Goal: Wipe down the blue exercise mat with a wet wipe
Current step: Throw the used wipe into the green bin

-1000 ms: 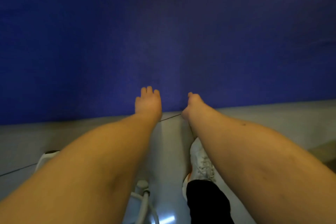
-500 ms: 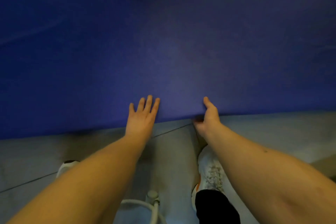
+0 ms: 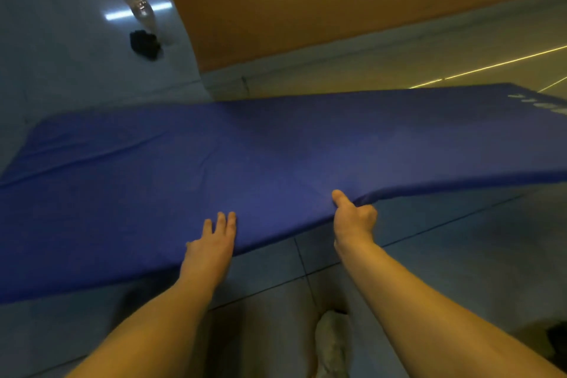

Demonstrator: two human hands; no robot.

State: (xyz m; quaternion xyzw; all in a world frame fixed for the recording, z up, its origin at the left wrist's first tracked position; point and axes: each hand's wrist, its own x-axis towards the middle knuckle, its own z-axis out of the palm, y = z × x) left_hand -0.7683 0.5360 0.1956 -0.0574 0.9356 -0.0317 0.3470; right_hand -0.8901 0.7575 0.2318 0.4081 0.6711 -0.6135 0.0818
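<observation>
Mat [image 3: 276, 156] edge newly up, lengthwise left-right

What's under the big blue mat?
Grey floor tiles run beneath the blue mat. The right hand grips its near edge, fingers curling under it. Anything else beneath is covered.

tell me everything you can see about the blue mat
The blue mat is a long, thin, soft-looking sheet spread across the tiled floor, creased toward its left end, with pale lettering at the far right corner. The left hand rests flat on its near edge; the right hand grips that edge, thumb on top, where it sits slightly raised.
</observation>
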